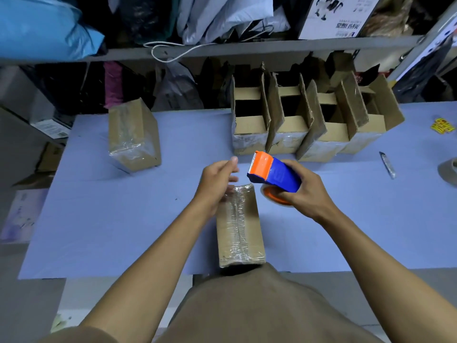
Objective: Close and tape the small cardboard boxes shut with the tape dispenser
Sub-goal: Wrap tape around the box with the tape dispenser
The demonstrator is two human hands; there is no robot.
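Observation:
A small cardboard box (241, 226) lies closed at the table's near edge, with clear tape running along its top seam. My left hand (217, 184) hovers over the box's far end, fingers relaxed and slightly spread, the fingertips blurred. My right hand (300, 191) grips a blue and orange tape dispenser (273, 173), raised just right of the box's far end with its toothed orange blade pointing up and left. Another closed, taped box (134, 137) stands at the far left of the table. Several open boxes (306, 120) stand in a row along the back.
The table has a light blue top (111, 219). A utility knife (387, 165) lies at the right, with yellow stickers (442, 125) beyond it and a grey object (448, 170) at the right edge. A cluttered shelf (222, 48) hangs over the table's back.

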